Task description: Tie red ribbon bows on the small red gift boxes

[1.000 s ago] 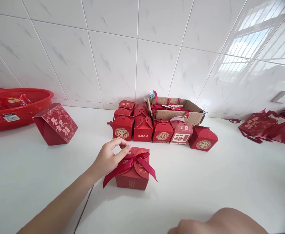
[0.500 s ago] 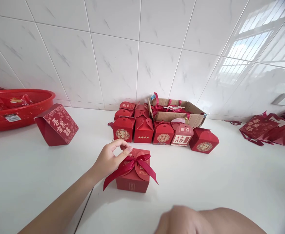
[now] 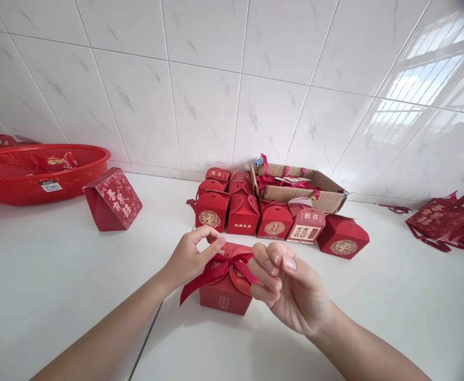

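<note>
A red gift box (image 3: 224, 300) stands on the white table, its top flaps tied with a dark red satin ribbon bow (image 3: 232, 260). At the box's back left top edge, my left hand (image 3: 192, 256) is closed with thumb and forefinger curled towards each other on the box. One ribbon tail hangs below this hand. My right hand (image 3: 291, 288) is raised in front of the box's right side, palm turned up, thumb and fingertips pressed together. Whatever it pinches, if anything, cannot be made out. It hides part of the bow's right side.
Several small red boxes (image 3: 243, 214) stand in rows behind. A cardboard tray (image 3: 335, 202) holding ribbons sits against the tiled wall. To the left are a red plastic basket (image 3: 13, 185) and a tilted red box (image 3: 115, 203). Red bags (image 3: 434, 222) lie at the far right.
My right hand has come up from the bottom edge to beside the bow, fingers pinched. The whole view has shifted slightly. My left hand stays at the box's edge.
</note>
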### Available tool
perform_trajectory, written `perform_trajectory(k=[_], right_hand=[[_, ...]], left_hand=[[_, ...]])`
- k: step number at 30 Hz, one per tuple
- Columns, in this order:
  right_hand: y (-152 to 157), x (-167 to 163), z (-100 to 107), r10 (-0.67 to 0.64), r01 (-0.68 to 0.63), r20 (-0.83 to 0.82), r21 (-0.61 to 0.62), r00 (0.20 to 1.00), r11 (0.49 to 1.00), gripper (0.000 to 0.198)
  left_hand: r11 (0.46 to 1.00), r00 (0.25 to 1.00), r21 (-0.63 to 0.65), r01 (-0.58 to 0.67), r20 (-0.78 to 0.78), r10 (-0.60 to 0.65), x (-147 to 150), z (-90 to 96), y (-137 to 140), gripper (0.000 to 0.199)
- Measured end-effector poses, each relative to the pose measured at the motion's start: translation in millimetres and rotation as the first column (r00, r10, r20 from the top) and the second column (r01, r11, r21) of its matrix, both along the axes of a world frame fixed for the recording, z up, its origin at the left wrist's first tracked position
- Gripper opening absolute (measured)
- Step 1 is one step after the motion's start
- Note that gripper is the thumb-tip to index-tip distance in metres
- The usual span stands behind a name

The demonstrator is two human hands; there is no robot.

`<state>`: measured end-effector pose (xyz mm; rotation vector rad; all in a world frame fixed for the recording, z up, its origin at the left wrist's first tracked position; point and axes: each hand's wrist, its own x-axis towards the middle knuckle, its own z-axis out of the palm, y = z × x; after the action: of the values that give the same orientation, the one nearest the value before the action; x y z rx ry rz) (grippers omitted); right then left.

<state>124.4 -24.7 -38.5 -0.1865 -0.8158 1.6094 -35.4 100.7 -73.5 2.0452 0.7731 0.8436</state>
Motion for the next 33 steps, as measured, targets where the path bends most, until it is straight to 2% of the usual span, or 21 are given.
perform_trajectory(k=[8,16,27,30,33], right_hand=[[1.5,-1.3,-2.8,-0.011,0.008,0.055,0.052,0.998,0.999,0.007],[-4.2,-3.7,-2.5,0.059,-0.065,0.061,0.107,0.996,0.992,0.007],[-6.5,-4.3,-1.6,0.133,-0.136,0.041,0.077,0.990,0.988,0.008],[-3.7,1.5,1.5,0.160,-0.161,0.037,0.024,0.986,0.987,0.014],[5.9,13.6,2.9,0.106,-0.107,0.047,0.011,0.993,0.994,0.021]], left_hand=[[1.000,1.000,-0.003,-0.013,-0.011,0.013,0.4,0.4,-0.8,0.029],[1.000,1.000,0.012,-0.026,-0.005,0.026,1.4,0.5,-1.4,0.028],[1.000,1.000,0.008,-0.023,0.010,0.023,1.4,3.9,-3.8,0.029],[1.000,1.000,0.005,-0.023,0.020,0.023,2.1,3.2,-3.8,0.030],[1.000,0.999,-0.017,-0.014,0.039,0.015,1.1,3.0,-2.8,0.032]])
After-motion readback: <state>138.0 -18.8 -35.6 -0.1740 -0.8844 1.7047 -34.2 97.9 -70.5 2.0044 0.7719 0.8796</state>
